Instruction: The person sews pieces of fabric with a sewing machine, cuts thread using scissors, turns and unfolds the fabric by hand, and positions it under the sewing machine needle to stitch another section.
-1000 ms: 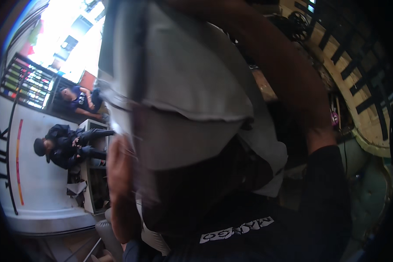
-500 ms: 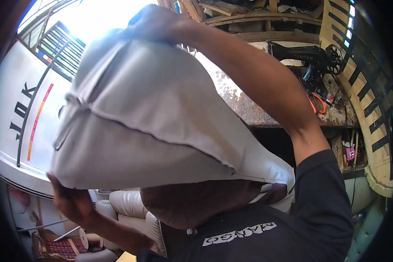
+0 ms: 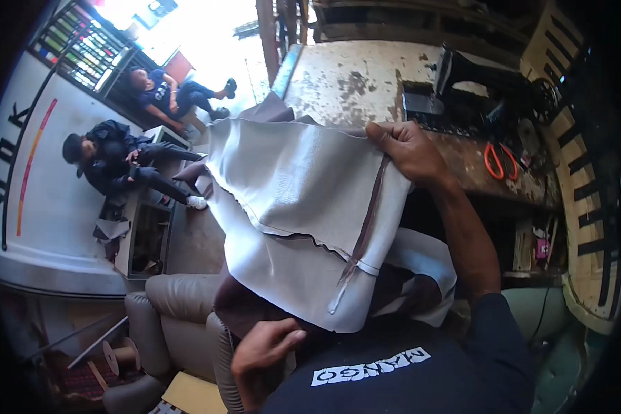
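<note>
Now that the grey material [image 3: 290, 172] has come down, its brown strip [image 3: 372, 207] lies exposed; right hand [image 3: 408, 153], pinching the edge; left hand [image 3: 265, 352], below, grip unclear.

And here's white block lettering, running in a slanted line right across the chest of the dark shirt [image 3: 421, 386]! Over to the left now, big black letters climb the white wall [image 3: 7, 152], bold as you like. Further back, a seated person's dark top [image 3: 160, 93] carries short pale lettering, small but there! On the shelf, the pink item [image 3: 543, 248] shows a pale mark, possibly a character, though it's too small to be sure.
</note>
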Available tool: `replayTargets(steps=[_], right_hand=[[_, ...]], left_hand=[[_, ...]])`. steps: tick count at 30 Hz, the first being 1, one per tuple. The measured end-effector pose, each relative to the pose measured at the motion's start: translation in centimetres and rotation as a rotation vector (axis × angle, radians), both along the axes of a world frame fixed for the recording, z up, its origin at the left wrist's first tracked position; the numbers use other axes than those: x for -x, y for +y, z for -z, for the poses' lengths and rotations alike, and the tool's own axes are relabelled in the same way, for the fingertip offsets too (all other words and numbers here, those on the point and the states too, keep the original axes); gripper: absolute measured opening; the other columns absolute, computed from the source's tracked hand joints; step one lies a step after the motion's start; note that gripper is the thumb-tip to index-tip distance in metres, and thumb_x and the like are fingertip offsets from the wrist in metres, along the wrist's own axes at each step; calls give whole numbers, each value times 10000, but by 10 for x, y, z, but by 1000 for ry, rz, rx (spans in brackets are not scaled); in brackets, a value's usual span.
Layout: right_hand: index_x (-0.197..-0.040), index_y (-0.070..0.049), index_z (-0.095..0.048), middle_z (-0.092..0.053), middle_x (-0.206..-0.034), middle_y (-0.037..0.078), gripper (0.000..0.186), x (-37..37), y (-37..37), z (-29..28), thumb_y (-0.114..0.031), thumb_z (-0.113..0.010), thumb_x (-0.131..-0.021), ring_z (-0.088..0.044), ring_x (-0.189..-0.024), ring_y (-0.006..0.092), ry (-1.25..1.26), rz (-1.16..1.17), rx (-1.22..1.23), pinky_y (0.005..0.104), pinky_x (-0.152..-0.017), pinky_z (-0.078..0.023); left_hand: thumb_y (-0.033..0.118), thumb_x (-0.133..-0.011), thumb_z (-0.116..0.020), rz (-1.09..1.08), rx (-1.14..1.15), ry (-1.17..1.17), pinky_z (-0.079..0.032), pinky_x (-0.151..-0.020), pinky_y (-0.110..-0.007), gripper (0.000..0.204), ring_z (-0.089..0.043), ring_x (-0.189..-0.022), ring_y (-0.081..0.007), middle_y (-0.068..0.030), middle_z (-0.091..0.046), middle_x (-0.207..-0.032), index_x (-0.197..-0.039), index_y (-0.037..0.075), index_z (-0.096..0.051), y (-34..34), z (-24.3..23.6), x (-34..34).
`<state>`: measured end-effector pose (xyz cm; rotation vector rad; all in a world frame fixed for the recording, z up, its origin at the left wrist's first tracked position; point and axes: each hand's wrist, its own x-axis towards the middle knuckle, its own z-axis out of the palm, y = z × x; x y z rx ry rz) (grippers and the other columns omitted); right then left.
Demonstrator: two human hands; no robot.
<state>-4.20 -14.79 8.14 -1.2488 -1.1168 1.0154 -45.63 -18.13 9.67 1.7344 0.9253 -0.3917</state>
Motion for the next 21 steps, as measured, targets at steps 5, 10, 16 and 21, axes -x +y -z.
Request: replayTargets(steps=[5, 10, 16, 21], right_hand=[[-1050, -9, -720, -694, -877, 4, 518, 3, -39, 36, -517, -632, -1003, -607, -818, 54, -25, 20, -52, 240, -721, -487], [-1313, -20, -603, -642, -987, -6, 503, 19, -77, 55, -208, -821, -901, -582, -938, 56, 258, -29, -114, 245, -871, -481], [-1426, -99, -557, -649, -1106, 69, 643, 31, -97, 60, -78, -815, -837, -604, -1067, 134, 140, 94, -68, 292, -971, -478], [-1436, -120, -554, -700, -1068, 96, 638, 33, -94, 45, -87, -789, -844, -670, -1017, 163, 39, 147, -139, 339, -951, -520]], left_hand=[[32, -938, -641, -221, -632, -378, -517, -717, -315, 72, -676, -753, -215, -143, -681, -820, -971, -22, -674, 53, -48, -37], [-1, -861, -674, -77, -890, -732, -501, -955, -382, 221, -677, -1095, -318, -169, -696, -1112, -1082, -6, -685, 84, -63, -134], [127, -895, -709, 407, -1043, -564, -352, -1165, -519, 405, -461, -1413, -369, -175, -581, -1404, -1290, 66, -641, 115, -53, -206], [283, -931, -698, 732, -1038, -411, -325, -1183, -530, 496, -479, -1398, -348, -172, -599, -1397, -1371, 79, -596, 123, -52, -230]])
